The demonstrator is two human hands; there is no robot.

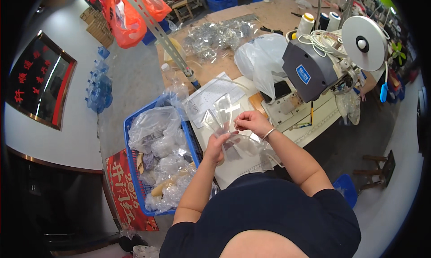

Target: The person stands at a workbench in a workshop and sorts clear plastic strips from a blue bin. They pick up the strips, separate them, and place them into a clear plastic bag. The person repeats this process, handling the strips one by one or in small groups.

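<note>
Hands first: the right hand (249,121) is pinched nearly closed on the top edge of a thin clear plastic bag (223,110). The left hand (216,146) sits lower, with its fingers curled onto the same bunch of see-through plastic. I think it holds the bottom part, but the plastic is so clear that I cannot tell just where the bag ends.

The bag is up in the air, just above the bench (233,166), between the two hands. More clear plastic pieces (244,145) lie under the hands.

What could go wrong? The bag is thin and slippery. If one hand lets go a little, it could slide out and land among the other clear pieces, and then it would be hard to find again. If the two hands pull apart too hard, the plastic could stretch or rip.

A blue basket (130,136) full of stuffed bags sits just beside the left arm. A bump from that elbow could tip some bags out over the side.

The grey sewing machine (314,71) stands near the right hand, with thread spools (306,22) behind it. A loose flap of plastic swung that way could catch on it.
</note>
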